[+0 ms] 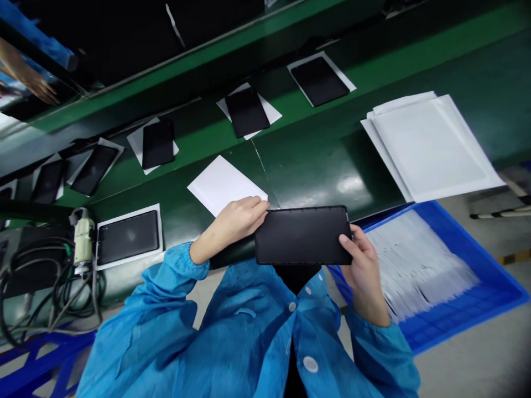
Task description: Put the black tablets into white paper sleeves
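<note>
A black tablet shell (302, 236) with a raised rim is held level in front of my body, over the near edge of the bench. My right hand (363, 271) grips its right end, thumb on top and fingers along the edge and beneath. At the upper left corner, my left hand (240, 221) is closed with its fingertips pinched at the rim; the thumb is mostly hidden. Just beyond my left hand, a white sheet (226, 185) lies on the green bench. To the left, another black tablet shell (129, 236) rests on white paper.
Several black tablet pieces (248, 112) on white sheets line the green belt (194, 124). A white stack (443, 146) sits at right, above a blue tray (456, 326) holding white sleeves. A pale-green power tool (84, 243) and cables lie left. Another person's hand (39, 85) shows far left.
</note>
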`<state>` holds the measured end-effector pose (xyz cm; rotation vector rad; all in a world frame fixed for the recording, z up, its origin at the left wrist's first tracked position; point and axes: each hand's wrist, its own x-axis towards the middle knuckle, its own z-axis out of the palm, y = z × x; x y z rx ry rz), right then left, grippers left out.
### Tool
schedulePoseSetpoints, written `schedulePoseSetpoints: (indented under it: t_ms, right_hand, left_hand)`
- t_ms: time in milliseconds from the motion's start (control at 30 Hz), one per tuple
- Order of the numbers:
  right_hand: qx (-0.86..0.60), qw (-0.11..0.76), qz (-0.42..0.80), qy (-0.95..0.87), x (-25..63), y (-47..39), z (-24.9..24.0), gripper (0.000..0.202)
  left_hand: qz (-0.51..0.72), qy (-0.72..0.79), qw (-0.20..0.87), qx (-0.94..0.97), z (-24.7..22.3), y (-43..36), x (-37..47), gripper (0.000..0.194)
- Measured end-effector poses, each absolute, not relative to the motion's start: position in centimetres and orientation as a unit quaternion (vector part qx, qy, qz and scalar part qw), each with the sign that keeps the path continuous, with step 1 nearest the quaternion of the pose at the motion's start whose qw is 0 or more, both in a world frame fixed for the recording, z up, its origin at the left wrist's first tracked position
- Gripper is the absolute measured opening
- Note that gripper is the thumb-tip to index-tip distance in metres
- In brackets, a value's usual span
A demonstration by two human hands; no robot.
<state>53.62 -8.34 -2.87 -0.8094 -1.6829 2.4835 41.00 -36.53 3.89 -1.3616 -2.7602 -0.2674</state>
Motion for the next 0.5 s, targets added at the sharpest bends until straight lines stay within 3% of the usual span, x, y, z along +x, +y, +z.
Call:
schedulePoseSetpoints:
  t_ms: [200, 367, 500]
  right_hand:
    - [-0.281, 0.027, 0.806, -0.52, 53.5, -9.2, -2.3, 0.039]
    - [-0.29, 0.03, 0.8, -0.524, 53.5, -9.2, -2.4, 0.04]
    - [-0.293, 0.049, 0.798, -0.524, 53.6, -8.6, -2.9, 0.035]
  left_hand:
    - [-0.103, -0.902, 0.022, -0.419, 3.6, -37.0, 41.0, 0.029]
    - [-0.184, -0.903, -0.018, -0.389, 3.6, -37.5, 41.0, 0.02]
    - [-0.237, -0.917, -0.004, -0.321, 3.7, -39.0, 41.5, 0.025]
